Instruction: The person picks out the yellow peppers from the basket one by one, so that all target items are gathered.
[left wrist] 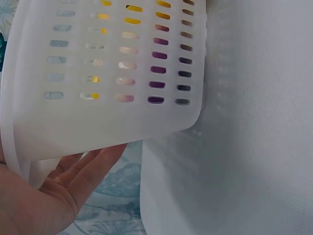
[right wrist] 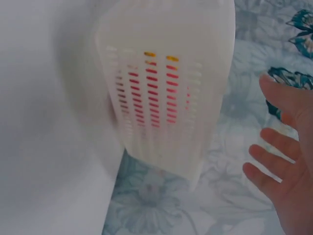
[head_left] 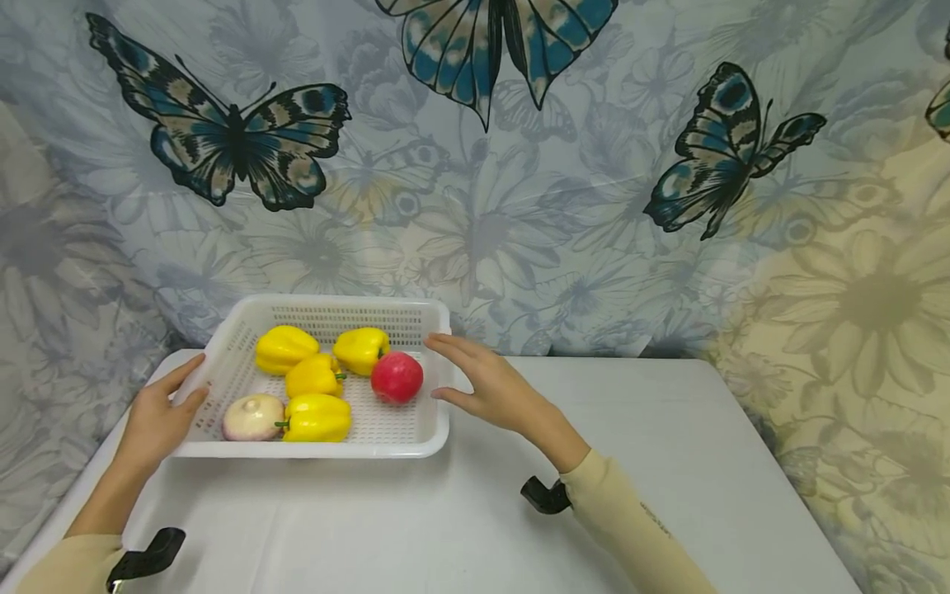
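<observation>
Left hand point(head_left: 157, 422) grasping white basket point(head_left: 312, 450); right hand point(head_left: 486, 386) released
Left: thumb and fingers at the basket's left rim. Right: fingers spread, just beside the right wall, apart from it. Basket: at the left part of the white table point(head_left: 668, 445), containing four yellow peppers point(head_left: 317, 418), a red round item point(head_left: 397, 378) and a purple-white onion point(head_left: 254, 417)

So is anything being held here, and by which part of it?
The white basket, by its left rim as the head view shows it: the left hand holds it there. The right hand holds nothing.
</observation>
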Motion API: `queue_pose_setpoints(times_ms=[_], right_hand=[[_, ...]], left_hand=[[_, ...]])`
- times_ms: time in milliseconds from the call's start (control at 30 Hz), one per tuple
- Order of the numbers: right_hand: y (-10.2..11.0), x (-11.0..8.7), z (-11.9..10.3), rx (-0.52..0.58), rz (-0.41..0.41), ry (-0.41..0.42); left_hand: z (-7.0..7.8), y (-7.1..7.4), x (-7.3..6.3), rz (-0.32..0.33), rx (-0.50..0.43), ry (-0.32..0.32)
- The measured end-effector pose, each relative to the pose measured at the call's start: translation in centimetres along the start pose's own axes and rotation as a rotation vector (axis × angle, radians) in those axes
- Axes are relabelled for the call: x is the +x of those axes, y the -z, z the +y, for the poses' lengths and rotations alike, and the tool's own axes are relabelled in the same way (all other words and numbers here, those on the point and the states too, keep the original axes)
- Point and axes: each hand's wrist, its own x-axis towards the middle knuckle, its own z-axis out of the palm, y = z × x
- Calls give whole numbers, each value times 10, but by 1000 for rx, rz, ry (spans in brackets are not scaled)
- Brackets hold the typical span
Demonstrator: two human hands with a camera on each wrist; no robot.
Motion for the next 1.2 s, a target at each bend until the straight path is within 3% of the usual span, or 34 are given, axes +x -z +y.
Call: queue_pose_setpoints(times_ms=[367, 733, 1033, 1200], right_hand=[[-7, 20, -18, 36, -112, -16], [-13, 39, -26, 143, -136, -42], [-23, 58, -41, 98, -129, -35], [-32, 68, -48, 99, -177, -50]], left_hand=[[2, -1, -1, 3, 1, 20], [0, -2, 1, 12, -7, 16], [1, -1, 1, 2, -16, 29], [1, -1, 1, 8, -5, 25]])
